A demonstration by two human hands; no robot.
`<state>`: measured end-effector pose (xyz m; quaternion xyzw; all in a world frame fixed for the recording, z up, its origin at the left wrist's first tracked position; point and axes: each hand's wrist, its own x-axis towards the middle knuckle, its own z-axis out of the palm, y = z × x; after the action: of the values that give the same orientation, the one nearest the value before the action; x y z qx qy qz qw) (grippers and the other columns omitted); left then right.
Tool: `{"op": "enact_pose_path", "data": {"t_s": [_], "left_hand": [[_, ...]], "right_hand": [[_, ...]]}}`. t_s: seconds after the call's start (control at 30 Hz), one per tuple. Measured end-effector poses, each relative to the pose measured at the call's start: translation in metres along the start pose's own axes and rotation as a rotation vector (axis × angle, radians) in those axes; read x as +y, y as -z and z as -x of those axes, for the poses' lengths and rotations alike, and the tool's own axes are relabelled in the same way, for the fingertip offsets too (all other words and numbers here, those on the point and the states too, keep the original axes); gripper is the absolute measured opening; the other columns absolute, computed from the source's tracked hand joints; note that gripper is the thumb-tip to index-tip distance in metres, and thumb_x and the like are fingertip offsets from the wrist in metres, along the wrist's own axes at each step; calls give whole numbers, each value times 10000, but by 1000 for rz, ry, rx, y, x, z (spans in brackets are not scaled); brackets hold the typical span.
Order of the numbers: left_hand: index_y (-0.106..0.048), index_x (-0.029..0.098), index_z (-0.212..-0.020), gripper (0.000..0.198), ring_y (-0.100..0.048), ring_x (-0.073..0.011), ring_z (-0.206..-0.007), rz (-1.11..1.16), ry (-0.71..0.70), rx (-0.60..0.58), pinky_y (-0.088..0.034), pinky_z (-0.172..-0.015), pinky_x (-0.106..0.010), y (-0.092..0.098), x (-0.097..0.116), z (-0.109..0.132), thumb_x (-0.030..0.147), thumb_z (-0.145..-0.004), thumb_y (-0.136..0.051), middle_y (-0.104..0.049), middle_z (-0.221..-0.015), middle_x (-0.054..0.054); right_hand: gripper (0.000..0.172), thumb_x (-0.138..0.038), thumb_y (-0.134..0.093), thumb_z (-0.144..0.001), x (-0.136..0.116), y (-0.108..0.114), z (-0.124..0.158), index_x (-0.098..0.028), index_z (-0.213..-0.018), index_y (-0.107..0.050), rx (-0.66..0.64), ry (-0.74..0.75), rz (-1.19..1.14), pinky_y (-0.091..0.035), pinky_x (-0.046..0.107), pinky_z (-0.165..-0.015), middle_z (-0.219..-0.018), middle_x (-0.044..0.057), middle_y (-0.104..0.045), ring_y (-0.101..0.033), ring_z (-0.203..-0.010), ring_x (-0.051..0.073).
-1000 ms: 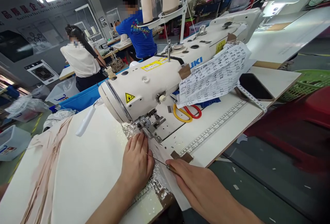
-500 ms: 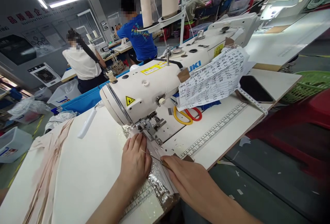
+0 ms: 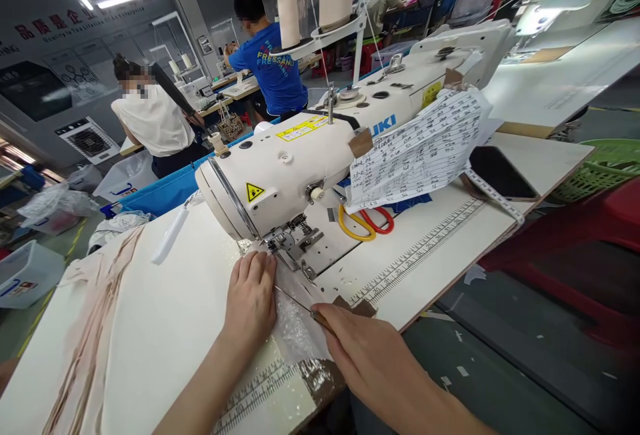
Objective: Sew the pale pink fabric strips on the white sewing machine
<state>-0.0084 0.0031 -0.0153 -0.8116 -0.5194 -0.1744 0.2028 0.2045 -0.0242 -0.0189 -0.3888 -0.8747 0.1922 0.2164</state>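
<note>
A white JUKI sewing machine stands across the table, its presser foot down at the front. My left hand lies flat, fingers stretched, on pale fabric just in front of the foot. My right hand rests at the table's near edge, closed on a thin metal pointed tool whose tip reaches toward the left hand's fingers. A shiny clear film covers the fabric between the hands.
Yellow and red scissors lie under a printed paper sheet taped to the machine. A black phone and tape measure lie at right. Pinkish fabric is piled left. Two people sit at machines behind. A green basket stands right.
My left hand has slid forward and left, closer to the presser foot, with the fabric. The right hand stays at the table edge with the tool.
</note>
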Motion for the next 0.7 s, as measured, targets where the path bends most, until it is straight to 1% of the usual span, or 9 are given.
{"op": "enact_pose_path", "data": {"t_s": [0.1, 0.23, 0.33, 0.4, 0.5, 0.6, 0.7], "left_hand": [[-567, 67, -1187, 354, -481, -281, -1136, 33, 1, 7, -461, -954, -451, 6, 10, -1, 107, -870, -414, -581, -1172, -151], [-584, 70, -1170, 320, -486, -275, -1171, 92, -15, -50, -440, -984, -430, 9, 23, 0, 179, -918, -419, -576, -1224, -144], [-585, 57, -1175, 338, -493, -294, -1174, 72, -30, -87, -418, -998, -454, 9, 26, 3, 235, -943, -414, -575, -1240, -155], [-579, 57, -1189, 355, -504, -300, -1163, 45, -34, -111, -405, -1004, -463, 7, 26, 5, 258, -950, -411, -575, -1246, -152], [-573, 54, -1202, 380, -515, -304, -1149, 20, -51, -130, -395, -1008, -461, 5, 25, 6, 281, -955, -396, -577, -1245, -153], [-579, 51, -1194, 387, -520, -301, -1147, 7, -59, -128, -392, -1012, -451, 6, 26, 6, 286, -959, -380, -578, -1246, -153], [-581, 48, -1191, 386, -524, -294, -1146, -7, -52, -117, -390, -1018, -443, 8, 29, 6, 276, -959, -373, -580, -1243, -151]], "right_hand": [[291, -23, -315, -918, 0, 1, 3, -131, -1100, -514, 14, 12, -18, -440, 291, -570, -889, 66, -615, -634, -729, 211], [277, -52, -310, -905, 1, 8, 1, -139, -1038, -537, 75, 37, -101, -417, 285, -593, -877, 85, -628, -627, -724, 220], [255, -129, -326, -939, 8, 18, 5, -136, -1065, -548, 115, -25, -210, -416, 296, -653, -896, 91, -634, -621, -784, 237], [231, -195, -332, -988, 16, 25, 14, -151, -1075, -541, 116, -91, -275, -398, 269, -612, -820, 49, -613, -593, -701, 198], [202, -250, -327, -1030, 28, 28, 34, -169, -1071, -507, 131, -147, -377, -360, 233, -529, -675, -25, -540, -496, -536, 138], [176, -236, -323, -1038, 33, 26, 51, -174, -1069, -485, 142, -152, -447, -347, 221, -504, -653, -49, -520, -442, -490, 116], [164, -227, -354, -1033, 34, 24, 59, -175, -1070, -505, 161, -135, -468, -346, 221, -519, -666, -52, -511, -440, -510, 111]]}}
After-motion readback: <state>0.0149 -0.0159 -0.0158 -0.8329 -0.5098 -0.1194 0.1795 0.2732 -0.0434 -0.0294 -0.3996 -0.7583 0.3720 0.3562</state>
